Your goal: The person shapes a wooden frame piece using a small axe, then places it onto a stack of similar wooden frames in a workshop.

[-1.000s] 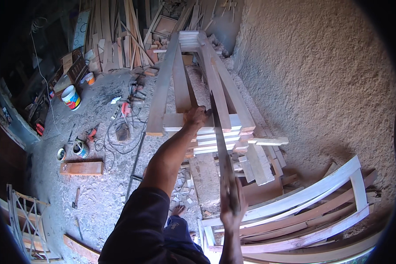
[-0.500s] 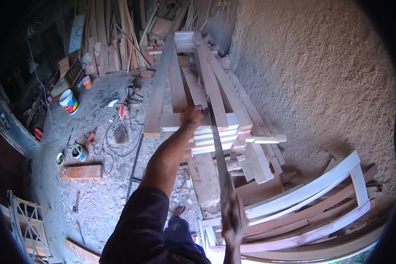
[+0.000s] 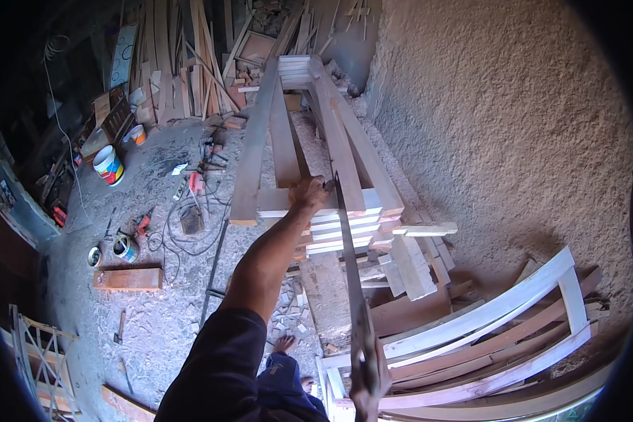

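Note:
A long, narrow metal bar clamp (image 3: 352,271) runs from the stacked wooden frames down toward the lower edge. At its far end my left hand (image 3: 309,193) is closed around a small dark grip, above the near crosspiece of the stack. Close to me, my right hand (image 3: 370,373) is wrapped around the near end of the clamp, a little blurred. Below the far hand lie the stacked wooden frames (image 3: 246,169), long boards joined by pale crosspieces. Whether the clamp touches the wood is hard to see.
White and brown curved frames (image 3: 485,302) lie at the lower right, by a rough plaster wall (image 3: 513,119). On the left floor are paint buckets (image 3: 108,166), a wooden block (image 3: 127,278), cables (image 3: 190,218) and a hammer (image 3: 120,327). Planks (image 3: 169,56) lean at the back.
The view has shifted slightly. My right hand has moved a little toward the lower edge with the near end of the clamp; my left hand keeps its grip at the far end.

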The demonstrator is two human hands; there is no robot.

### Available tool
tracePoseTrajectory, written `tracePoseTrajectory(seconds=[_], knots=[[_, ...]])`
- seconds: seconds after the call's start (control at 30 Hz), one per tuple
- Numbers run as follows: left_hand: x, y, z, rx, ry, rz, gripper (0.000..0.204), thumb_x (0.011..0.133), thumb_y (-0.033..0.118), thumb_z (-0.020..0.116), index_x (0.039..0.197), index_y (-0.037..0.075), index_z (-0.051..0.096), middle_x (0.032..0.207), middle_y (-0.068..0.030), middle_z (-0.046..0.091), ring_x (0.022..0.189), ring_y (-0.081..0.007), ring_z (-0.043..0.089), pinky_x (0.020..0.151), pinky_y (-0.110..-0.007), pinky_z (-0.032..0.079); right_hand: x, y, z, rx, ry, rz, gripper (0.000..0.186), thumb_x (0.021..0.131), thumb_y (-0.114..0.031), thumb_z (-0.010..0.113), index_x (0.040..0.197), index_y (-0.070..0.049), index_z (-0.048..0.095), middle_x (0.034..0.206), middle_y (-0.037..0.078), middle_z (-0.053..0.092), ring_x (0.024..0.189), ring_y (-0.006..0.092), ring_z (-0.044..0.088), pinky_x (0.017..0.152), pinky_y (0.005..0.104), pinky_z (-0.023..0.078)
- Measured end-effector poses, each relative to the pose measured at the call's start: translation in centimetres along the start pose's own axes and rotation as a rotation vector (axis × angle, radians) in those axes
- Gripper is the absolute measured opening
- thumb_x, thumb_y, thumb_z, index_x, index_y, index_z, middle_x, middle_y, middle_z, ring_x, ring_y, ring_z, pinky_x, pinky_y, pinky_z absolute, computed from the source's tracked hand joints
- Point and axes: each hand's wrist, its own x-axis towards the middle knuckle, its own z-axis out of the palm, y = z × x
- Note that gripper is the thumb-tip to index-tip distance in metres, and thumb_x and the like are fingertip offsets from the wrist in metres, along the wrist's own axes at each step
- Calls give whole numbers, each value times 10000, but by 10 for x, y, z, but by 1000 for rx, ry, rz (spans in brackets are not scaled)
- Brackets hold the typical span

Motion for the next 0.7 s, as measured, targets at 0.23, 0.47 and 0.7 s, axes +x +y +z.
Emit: tracePoseTrajectory(seconds=[0.23, 0.47, 0.7], knots=[[-1, -3, 11, -7, 91, 12, 274, 943, 414, 565, 1035, 196, 704, 981, -78, 740, 976, -284, 696, 843, -487, 505, 100, 19, 56, 197, 87, -116, 502, 911, -176, 685, 1356, 18, 557, 1080, 281, 693, 898, 396, 725, 762, 423, 583], [-1, -8, 14, 48, 104, 33, 248, 956, 364, 526, 1039, 178, 668, 941, -61, 718, 942, -280, 685, 839, -487, 507, 18, 6, 5, -97, 40, -232, 495, 864, -118, 686, 1331, 1, 574, 1197, 241, 672, 964, 373, 709, 775, 429, 586], [-4, -4, 6, 37, 133, 57, 252, 938, 366, 544, 1083, 192, 654, 1030, -82, 707, 1013, -274, 668, 924, -480, 480, 110, 17, 57, 251, 99, -152, 489, 915, -164, 687, 1350, 11, 551, 1084, 253, 707, 867, 388, 731, 740, 400, 598]])
